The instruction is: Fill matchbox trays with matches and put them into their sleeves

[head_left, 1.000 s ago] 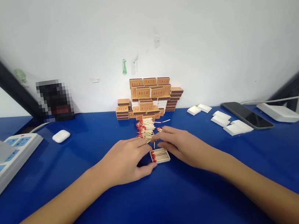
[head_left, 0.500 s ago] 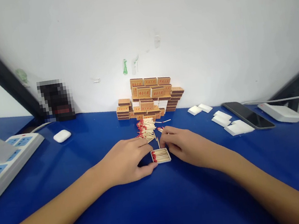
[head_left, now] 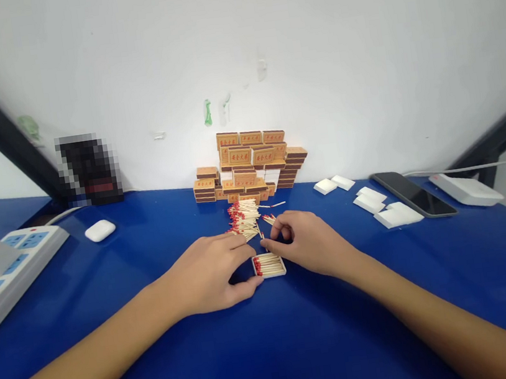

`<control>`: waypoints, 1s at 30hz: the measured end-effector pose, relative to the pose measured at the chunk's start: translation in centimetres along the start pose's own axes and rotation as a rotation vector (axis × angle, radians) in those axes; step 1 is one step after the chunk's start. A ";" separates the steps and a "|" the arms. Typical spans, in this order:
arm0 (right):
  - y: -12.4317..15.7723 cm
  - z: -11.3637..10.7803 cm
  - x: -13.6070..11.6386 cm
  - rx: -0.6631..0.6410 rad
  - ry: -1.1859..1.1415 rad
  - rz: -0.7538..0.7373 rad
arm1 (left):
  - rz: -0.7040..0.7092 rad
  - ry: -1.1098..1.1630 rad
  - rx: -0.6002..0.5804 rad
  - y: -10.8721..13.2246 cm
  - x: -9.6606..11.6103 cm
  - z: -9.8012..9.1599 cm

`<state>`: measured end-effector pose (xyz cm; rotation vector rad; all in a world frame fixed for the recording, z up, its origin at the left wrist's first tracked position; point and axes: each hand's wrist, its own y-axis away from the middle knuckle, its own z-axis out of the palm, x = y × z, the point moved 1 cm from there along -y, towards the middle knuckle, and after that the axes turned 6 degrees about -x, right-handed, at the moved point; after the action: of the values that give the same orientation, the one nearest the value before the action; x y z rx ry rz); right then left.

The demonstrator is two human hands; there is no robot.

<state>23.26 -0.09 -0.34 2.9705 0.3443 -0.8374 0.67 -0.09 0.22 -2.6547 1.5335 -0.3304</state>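
Note:
A small white matchbox tray (head_left: pixel 270 274) full of red-headed matches (head_left: pixel 269 264) lies on the blue table. My left hand (head_left: pixel 212 270) holds its left end, forefinger at the far corner and thumb at the near one. Just beyond the tray's far right side is my right hand (head_left: pixel 310 241), fingers curled and thumb stretched leftward, apart from them. The thumb tip touches or covers part of a loose match (head_left: pixel 260 232). Nothing clearly shows pinched in that hand. A heap of loose matches (head_left: pixel 244 219) lies beyond the tray, with a few more by my right fingers.
Stacked matchboxes (head_left: pixel 249 159) stand against the wall. On the right are white tray-like pieces (head_left: pixel 398 214), a dark phone (head_left: pixel 414 195) and a white box-shaped device (head_left: pixel 464 190). A white earbud case (head_left: pixel 100 230) and a power strip (head_left: pixel 19 266) occupy the left.
My right thumb has stretched left over the loose match, away from the curled fingers. My left hand keeps its hold on the tray. The whole view has shifted slightly.

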 end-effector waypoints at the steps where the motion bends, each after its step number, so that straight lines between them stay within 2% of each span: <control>1: 0.0 -0.1 0.1 -0.010 -0.007 0.016 | 0.001 0.000 0.001 0.0 0.0 0.0; 4: -0.2 -0.3 0.4 0.004 -0.012 -0.009 | 0.011 0.007 0.004 -0.1 0.1 0.0; 9: -0.4 -0.3 0.2 0.103 0.027 -0.106 | 0.015 -0.001 0.014 -0.1 0.0 -0.1; 16: -0.4 -0.2 0.1 0.054 0.072 -0.044 | 0.014 -0.012 0.013 -0.1 0.1 0.1; 24: -1.2 0.9 0.1 0.150 0.116 -0.062 | 0.016 -0.007 0.013 -0.2 0.1 -0.1; 30: -1.2 0.7 -0.5 0.118 0.125 -0.036 | 0.012 -0.009 0.001 -0.2 0.2 -0.1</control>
<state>22.26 0.92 -0.68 3.1441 0.3658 -0.7008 0.96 -0.12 0.35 -2.6414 1.5458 -0.3186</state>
